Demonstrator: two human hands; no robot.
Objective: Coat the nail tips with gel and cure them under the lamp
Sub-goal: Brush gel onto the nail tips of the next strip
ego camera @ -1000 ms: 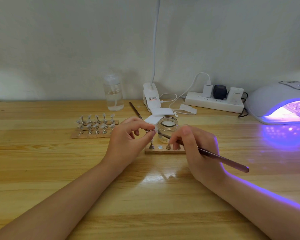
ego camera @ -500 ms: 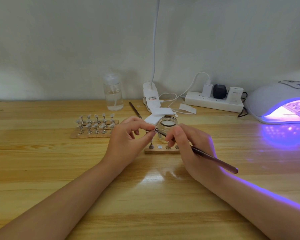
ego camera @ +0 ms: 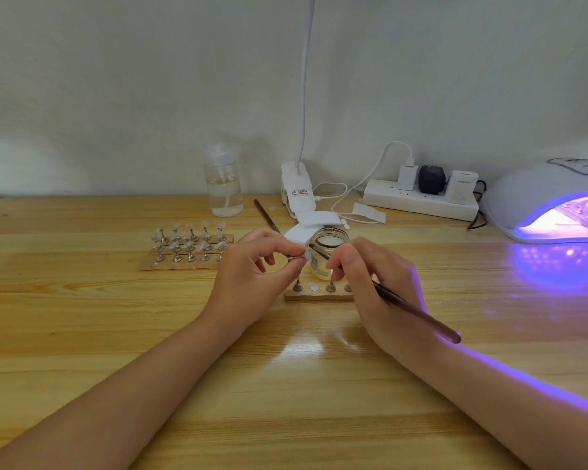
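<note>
My left hand (ego camera: 252, 276) pinches a small metal stand with a clear nail tip (ego camera: 307, 255) on its end, held just left of a small glass jar (ego camera: 326, 256). My right hand (ego camera: 377, 283) grips a dark brush (ego camera: 418, 315) like a pen, its bristle end reaching toward the nail tip in front of the jar. Below the hands lies a short wooden holder strip (ego camera: 319, 295) with a few metal stands on it. The white curing lamp (ego camera: 554, 198) glows violet at the right edge, with a rack inside.
A wooden holder (ego camera: 187, 247) with several nail tips on stands lies at the left. A clear bottle (ego camera: 223, 184), a second brush (ego camera: 267, 215), white pads (ego camera: 314, 222), a clip lamp base (ego camera: 296, 191) and a power strip (ego camera: 421, 198) line the back of the table.
My right hand has shifted slightly, and the brush tip stays close to the nail tip held by my left hand. My left hand has barely moved.
</note>
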